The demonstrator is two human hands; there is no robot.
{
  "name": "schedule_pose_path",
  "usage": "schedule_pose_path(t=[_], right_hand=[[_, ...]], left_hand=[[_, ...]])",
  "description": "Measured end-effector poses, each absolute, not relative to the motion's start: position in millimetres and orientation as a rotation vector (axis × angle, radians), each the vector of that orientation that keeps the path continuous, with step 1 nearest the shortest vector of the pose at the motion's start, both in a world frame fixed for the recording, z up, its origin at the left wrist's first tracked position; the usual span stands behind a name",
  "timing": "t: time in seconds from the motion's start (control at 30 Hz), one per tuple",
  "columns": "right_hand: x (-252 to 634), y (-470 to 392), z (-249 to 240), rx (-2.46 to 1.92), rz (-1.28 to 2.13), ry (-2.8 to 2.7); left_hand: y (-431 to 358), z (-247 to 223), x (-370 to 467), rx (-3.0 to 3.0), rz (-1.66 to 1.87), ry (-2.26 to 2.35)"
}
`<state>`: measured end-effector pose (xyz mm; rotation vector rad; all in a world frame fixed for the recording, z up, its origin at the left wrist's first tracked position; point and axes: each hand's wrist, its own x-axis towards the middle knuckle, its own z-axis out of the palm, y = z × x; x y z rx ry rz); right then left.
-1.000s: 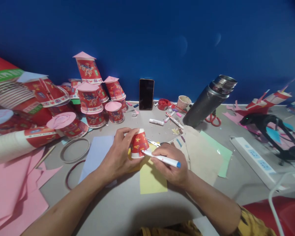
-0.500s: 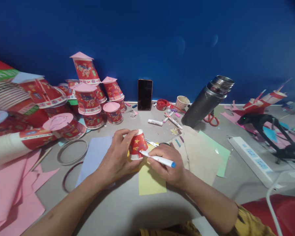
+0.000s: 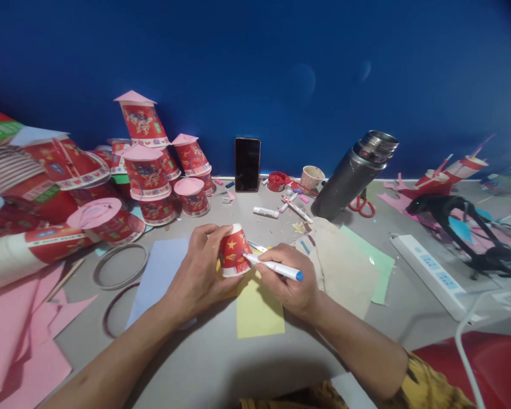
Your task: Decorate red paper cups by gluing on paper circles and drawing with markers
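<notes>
My left hand (image 3: pixel 204 264) is closed around a small red paper cup (image 3: pixel 234 253), which is tilted with its white rim downward and shows a yellow star. Between the fingers of my right hand (image 3: pixel 287 278) is a white marker (image 3: pixel 276 268) with a blue end, its tip at the right side of the cup. Under the hands lies a yellow paper sheet (image 3: pixel 259 312), with a blue sheet (image 3: pixel 155 275) to its left. Part of a pair of scissors (image 3: pixel 258 247) shows behind the marker; the rest is hidden by my right hand.
Stacked red cups with pink paper tops (image 3: pixel 147 173) stand at the left, near tape rings (image 3: pixel 121 267) and pink paper (image 3: pixel 8 335). Behind are a phone (image 3: pixel 247 165), a glue stick (image 3: pixel 266 212) and a dark flask (image 3: pixel 349 179). A power strip (image 3: pixel 428 275) lies at the right.
The whole view has shifted slightly, so things appear a little further left. Both hands keep their hold; the marker tip has moved slightly up along the cup's side.
</notes>
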<state>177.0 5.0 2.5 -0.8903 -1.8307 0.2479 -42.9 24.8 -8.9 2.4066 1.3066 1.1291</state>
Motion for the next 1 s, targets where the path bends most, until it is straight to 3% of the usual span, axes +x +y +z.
schedule_pose_path(t=[1.0], right_hand=[[179.4, 3.3, 6.6, -0.953, 0.231, -1.789]], left_hand=[[26.7, -10.6, -43.4, 2.375, 1.176, 1.296]])
